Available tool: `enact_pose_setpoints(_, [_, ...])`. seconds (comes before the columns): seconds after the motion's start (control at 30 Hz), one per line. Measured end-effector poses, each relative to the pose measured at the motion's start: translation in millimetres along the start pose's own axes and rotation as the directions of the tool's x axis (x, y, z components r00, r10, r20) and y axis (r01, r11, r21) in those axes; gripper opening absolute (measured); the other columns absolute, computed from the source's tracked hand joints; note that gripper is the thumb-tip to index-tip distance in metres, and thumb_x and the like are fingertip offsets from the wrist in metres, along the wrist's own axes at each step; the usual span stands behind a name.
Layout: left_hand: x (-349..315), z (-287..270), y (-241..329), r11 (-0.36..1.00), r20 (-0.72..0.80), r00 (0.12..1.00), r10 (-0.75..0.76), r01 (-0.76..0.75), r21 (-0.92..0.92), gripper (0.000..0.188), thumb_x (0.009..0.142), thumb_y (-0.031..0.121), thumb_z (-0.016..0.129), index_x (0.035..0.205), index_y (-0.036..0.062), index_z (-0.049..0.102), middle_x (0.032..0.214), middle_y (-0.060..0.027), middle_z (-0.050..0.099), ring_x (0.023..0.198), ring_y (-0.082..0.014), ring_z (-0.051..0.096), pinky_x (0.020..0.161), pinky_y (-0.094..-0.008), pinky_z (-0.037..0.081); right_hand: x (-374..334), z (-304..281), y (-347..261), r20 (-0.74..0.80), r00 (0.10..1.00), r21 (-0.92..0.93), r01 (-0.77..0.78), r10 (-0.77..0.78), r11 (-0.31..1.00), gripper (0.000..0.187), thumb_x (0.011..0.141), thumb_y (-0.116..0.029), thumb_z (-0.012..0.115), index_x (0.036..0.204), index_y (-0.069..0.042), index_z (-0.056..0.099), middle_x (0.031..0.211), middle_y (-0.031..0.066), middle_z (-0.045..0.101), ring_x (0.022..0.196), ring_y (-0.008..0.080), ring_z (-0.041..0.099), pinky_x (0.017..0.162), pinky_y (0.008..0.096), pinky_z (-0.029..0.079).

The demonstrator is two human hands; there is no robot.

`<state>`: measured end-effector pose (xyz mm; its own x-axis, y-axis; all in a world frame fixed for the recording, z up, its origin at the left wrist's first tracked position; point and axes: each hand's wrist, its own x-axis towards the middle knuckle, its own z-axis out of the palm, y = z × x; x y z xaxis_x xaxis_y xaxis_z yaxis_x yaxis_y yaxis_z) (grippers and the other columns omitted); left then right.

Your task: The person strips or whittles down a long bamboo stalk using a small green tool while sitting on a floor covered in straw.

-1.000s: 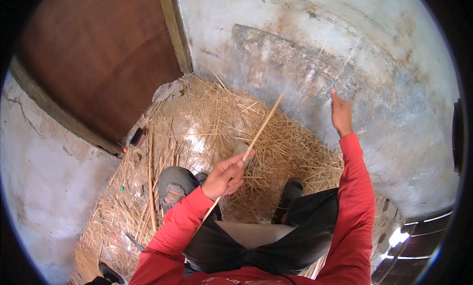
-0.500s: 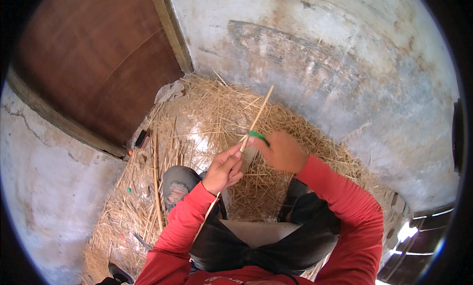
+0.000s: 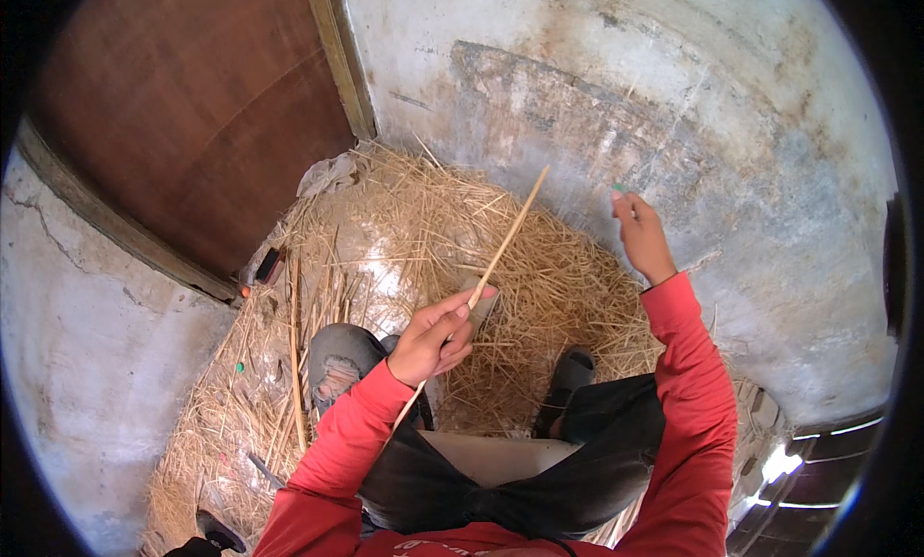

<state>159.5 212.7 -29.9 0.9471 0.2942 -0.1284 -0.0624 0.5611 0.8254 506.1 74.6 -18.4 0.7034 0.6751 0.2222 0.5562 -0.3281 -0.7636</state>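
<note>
My left hand (image 3: 430, 343) is closed round a thin, pale bamboo strip (image 3: 517, 228). The strip slants up and away from my fingers, and its lower end runs back under my left forearm toward my lap. Raised in front of the wall on the right, my right hand (image 3: 643, 241) pinches a small green thing (image 3: 619, 186) at its fingertips. Only a bit of the green shows, too little to tell its kind. The right hand is well apart from the strip.
Straw-like shavings (image 3: 568, 287) cover the floor. A worn wall (image 3: 616, 114) stands ahead, a brown door (image 3: 192, 104) at far left. Long strips (image 3: 296, 345), a dark block-shaped object (image 3: 269, 265) and a green bit (image 3: 240, 367) lie at left. Another person's shoe (image 3: 219, 530) shows below.
My right hand has moved away from the strip, up and to the right, taking the green thing along. My left hand still holds the strip in nearly the same place.
</note>
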Motion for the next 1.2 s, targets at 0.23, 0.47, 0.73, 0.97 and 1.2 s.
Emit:
enact_pose_setpoints(0.23, [8,-3,-2,0.997,0.027,0.999,0.037,-0.039,0.067,0.045,0.11,0.021,0.037,0.15,0.0026,0.039,0.057,0.0038,0.034,0.043,-0.0053,0.032,0.041,-0.0198,0.028,-41,37,-96,0.365,0.892,0.01,0.284,-0.268,0.959,0.036,0.102,-0.035,0.055,0.11,-0.002,0.066,0.083,0.0223,0.063,0.07,0.0349,0.059,0.069,0.0426,0.048])
enact_pose_setpoints(0.47, [9,-2,-6,0.999,-0.13,0.991,-0.024,0.019,-0.04,0.04,0.107,0.02,0.042,0.145,0.006,0.047,0.056,0.0051,0.031,0.041,-0.0052,0.023,0.04,-0.0212,0.022,-92,79,-117,0.532,0.798,-0.068,0.374,-0.283,0.925,0.042,0.1,-0.045,0.051,0.1,-0.007,0.07,0.069,0.0205,0.063,0.064,0.0431,0.063,0.06,0.0502,0.05])
enact_pose_setpoints(0.73, [5,-2,0,0.996,-0.112,0.99,-0.083,0.086,0.021,0.04,0.108,0.018,0.039,0.146,0.005,0.046,0.058,0.0054,0.028,0.043,-0.005,0.021,0.041,-0.0217,0.021,-43,68,-87,0.339,0.891,-0.191,0.381,-0.303,0.905,0.046,0.1,-0.046,0.052,0.094,-0.004,0.071,0.064,0.0189,0.059,0.058,0.037,0.059,0.058,0.0478,0.046])
enact_pose_setpoints(0.97, [-13,2,-8,0.996,-0.008,0.996,-0.086,0.086,-0.01,0.042,0.108,0.021,0.041,0.143,-0.0009,0.047,0.057,0.0064,0.028,0.041,-0.0042,0.021,0.039,-0.0205,0.022,33,15,-13,-0.132,0.991,-0.104,-0.041,0.027,0.994,0.056,0.099,-0.05,0.053,0.095,0.004,0.068,0.07,0.0207,0.062,0.066,0.0332,0.062,0.067,0.0459,0.047])
enact_pose_setpoints(1.2, [-10,-4,-4,0.999,0.003,1.0,-0.005,0.005,-0.05,0.043,0.107,0.021,0.042,0.143,-0.0033,0.046,0.055,0.0054,0.031,0.038,-0.0042,0.025,0.038,-0.0198,0.024,1,-7,-33,-0.082,0.996,0.092,-0.019,0.026,0.996,0.048,0.096,-0.045,0.065,0.086,0.002,0.065,0.067,0.0029,0.053,0.064,0.0111,0.044,0.061,0.0316,0.04])
